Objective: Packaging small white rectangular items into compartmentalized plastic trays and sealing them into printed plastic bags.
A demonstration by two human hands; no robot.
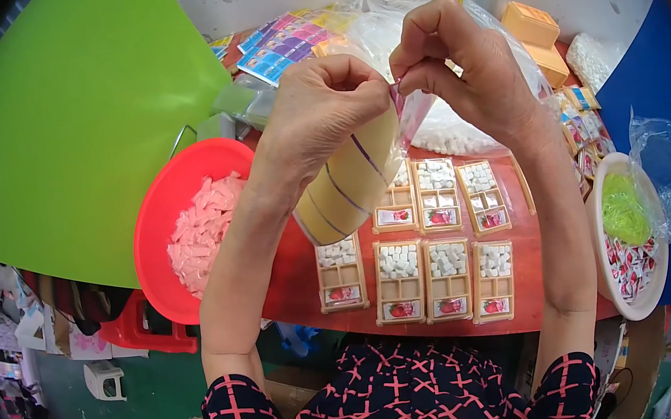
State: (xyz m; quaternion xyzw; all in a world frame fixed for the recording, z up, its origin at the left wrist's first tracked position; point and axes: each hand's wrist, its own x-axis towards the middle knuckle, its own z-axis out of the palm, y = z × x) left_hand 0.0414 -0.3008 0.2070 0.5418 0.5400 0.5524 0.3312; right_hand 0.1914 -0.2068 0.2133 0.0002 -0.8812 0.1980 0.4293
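Observation:
Both hands are raised over the table, their fingertips nearly meeting. My left hand (322,111) is closed in a pinch, and so is my right hand (465,68). Between them they grip the edge of a pink, shiny plastic piece (414,116), which looks like a small bag or film. Beneath my left hand is a curved cream-yellow piece with thin purple lines (349,183); I cannot tell whether it joins the pink plastic. Below on the table lie several tan compartment trays (399,284), with white cubes in the upper part and a small strawberry-picture packet at the bottom.
At left stands a red basin (160,264) of pink strips. A white basin (657,287) at right holds small red-and-white packets and a green bundle. Behind the hands sits a large clear bag (532,72) of white pieces, near colourful printed sheets (278,45) and orange trays (535,30).

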